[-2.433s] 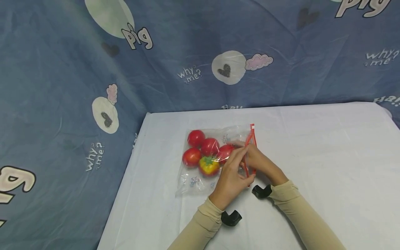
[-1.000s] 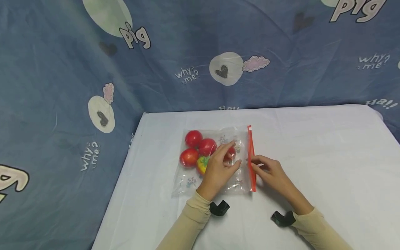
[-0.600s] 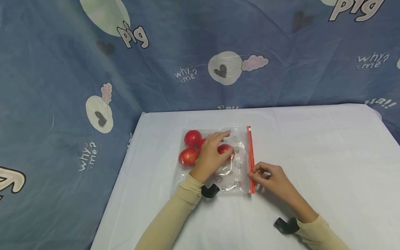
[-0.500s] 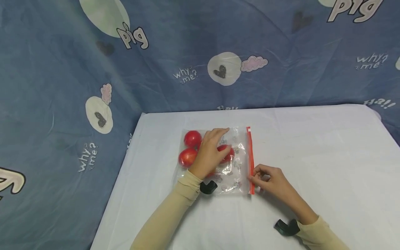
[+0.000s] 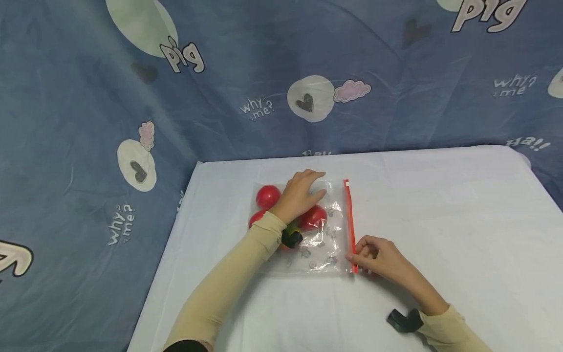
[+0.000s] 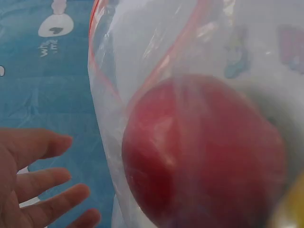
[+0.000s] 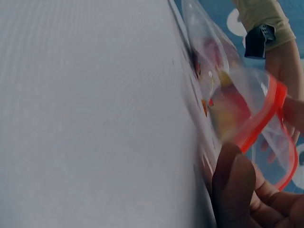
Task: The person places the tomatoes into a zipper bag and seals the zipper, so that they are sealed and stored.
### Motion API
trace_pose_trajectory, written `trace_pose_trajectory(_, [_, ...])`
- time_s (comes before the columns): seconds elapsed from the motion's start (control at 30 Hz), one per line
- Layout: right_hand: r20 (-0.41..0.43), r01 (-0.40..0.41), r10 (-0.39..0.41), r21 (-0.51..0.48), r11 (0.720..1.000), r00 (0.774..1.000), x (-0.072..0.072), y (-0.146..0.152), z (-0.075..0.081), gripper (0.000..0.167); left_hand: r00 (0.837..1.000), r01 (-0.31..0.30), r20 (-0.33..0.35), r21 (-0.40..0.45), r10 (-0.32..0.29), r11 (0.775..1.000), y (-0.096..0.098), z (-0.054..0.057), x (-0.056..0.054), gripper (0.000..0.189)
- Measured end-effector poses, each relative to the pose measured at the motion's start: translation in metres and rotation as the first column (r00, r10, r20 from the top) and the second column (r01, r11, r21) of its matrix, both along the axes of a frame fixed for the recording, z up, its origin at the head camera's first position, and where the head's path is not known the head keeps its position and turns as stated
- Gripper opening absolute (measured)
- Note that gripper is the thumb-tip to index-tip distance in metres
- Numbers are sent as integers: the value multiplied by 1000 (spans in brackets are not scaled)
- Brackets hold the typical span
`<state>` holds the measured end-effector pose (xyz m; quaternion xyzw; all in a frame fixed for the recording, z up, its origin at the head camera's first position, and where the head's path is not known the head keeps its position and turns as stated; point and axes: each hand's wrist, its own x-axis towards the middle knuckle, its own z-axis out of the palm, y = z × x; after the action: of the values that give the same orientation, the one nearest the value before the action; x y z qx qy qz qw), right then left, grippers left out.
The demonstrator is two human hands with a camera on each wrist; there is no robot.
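A clear zip bag (image 5: pixel 336 249) with a red zip edge (image 5: pixel 349 210) lies on the white table. Inside are several red, tomato-like fruits (image 5: pixel 313 217) and a yellow and green one, mostly behind the left wrist. Over the bag's far half is my left hand (image 5: pixel 299 195), its thumb and fingers spread and nothing gripped. Relaxed fingers (image 6: pixel 50 183) show beside the bag in the left wrist view, with a large red fruit (image 6: pixel 204 152) close by. My right hand (image 5: pixel 380 256) pinches the near end of the zip edge. In the right wrist view, its thumb (image 7: pixel 235 190) meets the red strip (image 7: pixel 266 116).
White cloth covers the table (image 5: pixel 440 205), which extends right of the bag. A blue printed curtain (image 5: pixel 246 63) hangs behind and to the left. Dark wrist mounts (image 5: pixel 404 321) stick out from both sleeves.
Both hands were together at the zip edge. The right hand moved down it to the near end, while the left moved away over the bag, then farther back. The red strips now lie together.
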<state>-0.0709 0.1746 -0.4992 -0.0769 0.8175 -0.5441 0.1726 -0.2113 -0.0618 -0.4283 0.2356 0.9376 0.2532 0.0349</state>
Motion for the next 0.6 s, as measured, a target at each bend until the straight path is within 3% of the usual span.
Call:
trace_pose_trajectory(0.17, [19, -46, 46, -13, 999, 999, -2, 6, -3, 35, 999, 36, 33, -39, -35, 999, 12, -4, -14, 50])
trace_pose_trajectory(0.4, [31, -178, 178, 2, 984, 984, -7, 14, -7, 24, 992, 61, 117, -144, -44, 988, 27, -13, -28, 52])
trace_pose_trajectory(0.6, [21, -208, 209, -35, 977, 978, -7, 17, -9, 19, 982, 107, 174, -170, -77, 980, 36, -19, -40, 52])
